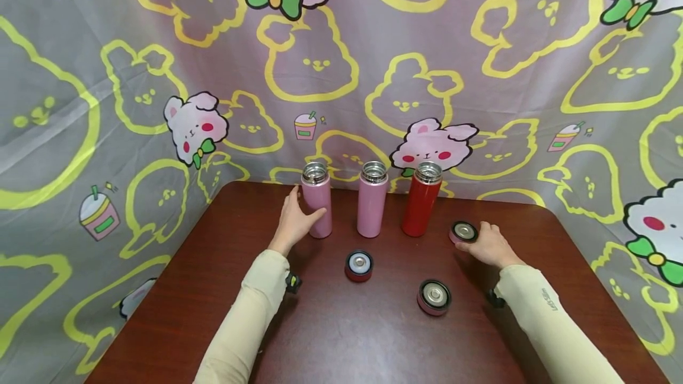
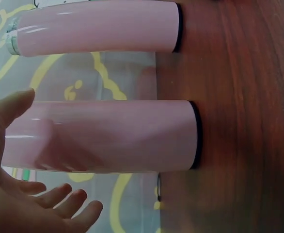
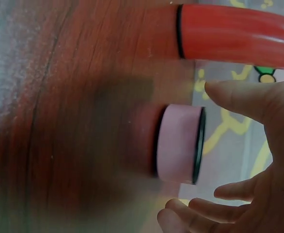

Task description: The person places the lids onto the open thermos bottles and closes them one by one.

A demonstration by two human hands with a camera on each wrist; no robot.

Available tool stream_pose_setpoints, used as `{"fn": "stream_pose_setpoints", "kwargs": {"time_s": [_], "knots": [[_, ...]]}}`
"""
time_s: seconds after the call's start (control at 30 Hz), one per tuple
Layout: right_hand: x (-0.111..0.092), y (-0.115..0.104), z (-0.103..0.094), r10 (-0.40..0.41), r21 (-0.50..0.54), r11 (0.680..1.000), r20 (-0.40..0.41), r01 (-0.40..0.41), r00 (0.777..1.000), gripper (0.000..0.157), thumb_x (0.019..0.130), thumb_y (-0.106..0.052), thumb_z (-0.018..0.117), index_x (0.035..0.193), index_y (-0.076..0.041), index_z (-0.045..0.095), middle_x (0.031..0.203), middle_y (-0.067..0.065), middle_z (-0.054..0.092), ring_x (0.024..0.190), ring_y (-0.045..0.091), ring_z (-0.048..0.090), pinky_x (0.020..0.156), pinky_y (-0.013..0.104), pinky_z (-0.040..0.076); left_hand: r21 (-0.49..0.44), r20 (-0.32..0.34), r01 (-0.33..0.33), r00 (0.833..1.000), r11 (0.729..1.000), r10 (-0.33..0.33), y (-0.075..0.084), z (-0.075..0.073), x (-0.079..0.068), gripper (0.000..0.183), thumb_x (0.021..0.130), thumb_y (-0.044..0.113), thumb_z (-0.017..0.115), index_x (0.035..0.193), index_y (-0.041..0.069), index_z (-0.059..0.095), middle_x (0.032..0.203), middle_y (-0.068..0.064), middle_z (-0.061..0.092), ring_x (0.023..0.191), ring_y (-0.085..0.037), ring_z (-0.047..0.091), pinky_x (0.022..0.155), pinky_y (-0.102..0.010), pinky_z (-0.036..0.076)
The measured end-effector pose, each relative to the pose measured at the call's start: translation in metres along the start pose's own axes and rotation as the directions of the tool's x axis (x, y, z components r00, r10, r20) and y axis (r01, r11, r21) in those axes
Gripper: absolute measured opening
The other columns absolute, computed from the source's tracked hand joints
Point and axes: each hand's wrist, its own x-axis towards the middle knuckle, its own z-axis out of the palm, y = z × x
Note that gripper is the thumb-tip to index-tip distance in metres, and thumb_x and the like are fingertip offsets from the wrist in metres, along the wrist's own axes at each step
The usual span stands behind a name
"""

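A pink thermos bottle (image 1: 317, 205) stands upright at the left with its steel mouth uncovered. My left hand (image 1: 295, 219) is spread around it, thumb on one side and fingers on the other; in the left wrist view a gap shows between the fingers and the bottle (image 2: 108, 138). At the right, a pink lid (image 3: 180, 144) lies on the table with its inner side up. Around this lid my right hand (image 1: 488, 245) is spread, thumb and fingers to either side. No contact with the lid shows in the right wrist view.
A second pink bottle (image 1: 371, 203) and a red bottle (image 1: 421, 203) stand uncovered to the right of the first. A red lid (image 1: 359, 266) and another pink lid (image 1: 434, 298) lie nearer on the brown table (image 1: 341, 336). A patterned curtain (image 1: 341, 76) hangs behind.
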Motion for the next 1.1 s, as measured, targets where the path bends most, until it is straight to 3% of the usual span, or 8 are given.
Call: {"fn": "stream_pose_setpoints", "kwargs": {"time_s": [0.33,0.7,1.1], "knots": [[0.011,0.001,0.009,0.062,0.044,0.997,0.019,-0.063,0.998,0.097,0.080,-0.047,0.068,0.130,0.022,0.022,0.122,0.044,0.033,0.109,0.056,0.041,0.090,0.062,0.038,-0.133,-0.023,-0.028,0.999,0.991,0.025,-0.005,0.012,0.010,0.097,0.074,0.034,0.080,0.146,0.005,0.023,0.138,-0.017,0.042,0.124,-0.031,0.043,0.102,-0.048,0.035],[0.023,-0.002,0.011,0.110,0.008,0.994,0.029,-0.111,0.993,0.097,0.083,-0.054,0.062,0.131,0.020,0.022,0.124,0.042,0.033,0.111,0.055,0.040,0.091,0.062,0.037,-0.178,-0.038,-0.028,0.999,0.984,0.022,-0.005,0.016,0.019,0.094,0.073,0.035,0.080,0.146,0.010,0.025,0.132,-0.014,0.047,0.117,-0.030,0.049,0.096,-0.049,0.040],[0.028,-0.004,0.015,0.110,0.013,0.994,0.024,-0.111,0.994,0.091,0.084,-0.048,0.064,0.129,0.021,0.025,0.123,0.043,0.034,0.112,0.057,0.035,0.093,0.063,0.035,-0.202,-0.066,-0.007,0.998,0.979,-0.007,-0.008,0.023,0.022,0.098,0.072,0.034,0.082,0.147,0.012,0.023,0.130,-0.015,0.048,0.116,-0.031,0.049,0.096,-0.049,0.040]]}}
